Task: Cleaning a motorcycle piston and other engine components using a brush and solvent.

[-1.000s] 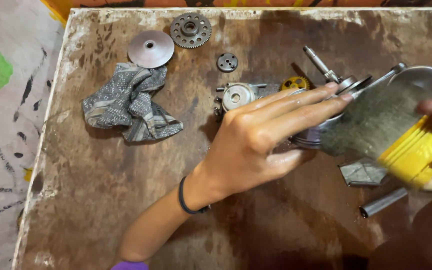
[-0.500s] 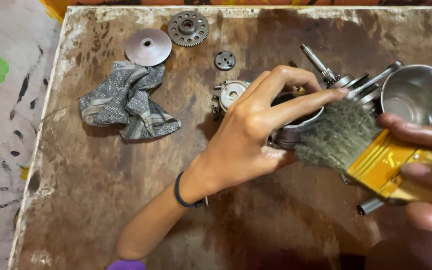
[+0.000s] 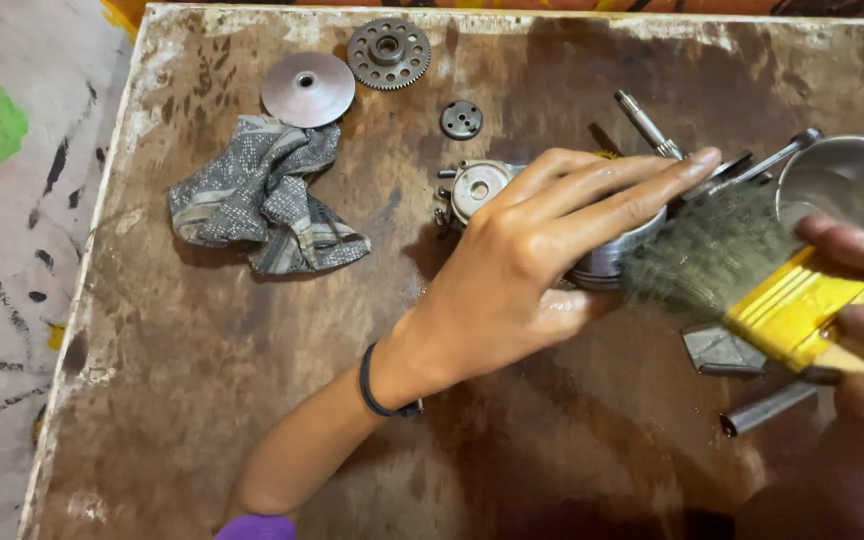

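My left hand [image 3: 542,250] lies over a round grey metal part [image 3: 612,262] near the middle right of the worn brown board [image 3: 252,400], with fingers closed around its top and thumb at its lower side. My right hand [image 3: 862,320] holds a wide paintbrush with a yellow ferrule [image 3: 802,305]; its dark bristles [image 3: 707,255] touch the right side of the metal part. A small round metal housing [image 3: 477,187] sits just left of my left hand's knuckles.
A crumpled grey patterned rag [image 3: 262,200] lies at the left. A smooth metal disc [image 3: 308,88], a toothed gear [image 3: 388,52] and a small round plate with holes [image 3: 461,119] sit at the back. A steel bowl [image 3: 852,175], a shaft [image 3: 647,122] and a metal tube [image 3: 767,408] lie at the right.
My left hand went from flat and open to curled down over the round metal part. The brush swung down from near the camera until its bristles touch that part.
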